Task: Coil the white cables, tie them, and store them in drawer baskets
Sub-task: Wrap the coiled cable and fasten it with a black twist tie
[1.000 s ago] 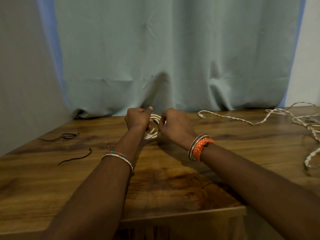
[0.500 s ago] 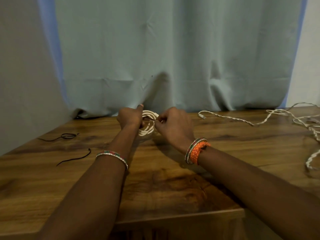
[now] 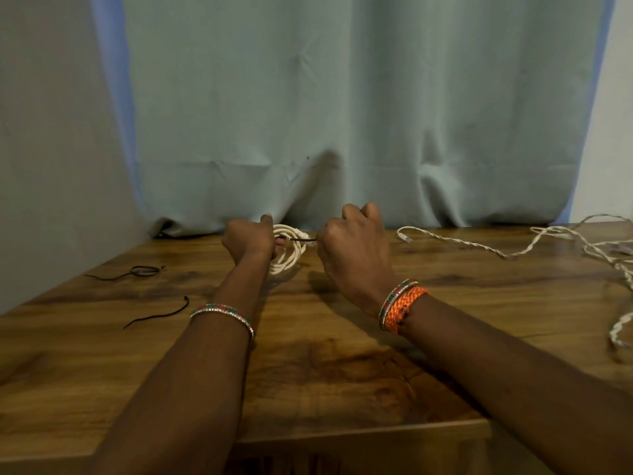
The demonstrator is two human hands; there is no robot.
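Left hand (image 3: 248,240) and right hand (image 3: 352,250) each pinch the dark tie (image 3: 297,238) (stretched taut) across the coiled white cable (image 3: 289,253).

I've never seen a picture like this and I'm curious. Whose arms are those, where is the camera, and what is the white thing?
The camera sits on a person's head and looks down, so you see their own arms. The left hand holds a coiled white cable. Both hands pinch a thin dark tie, stretched between them across the coil; the right hand pulls its end. On the wooden table lie two more dark ties at the left and a loose white cable at the right. Behind hangs a curtain.
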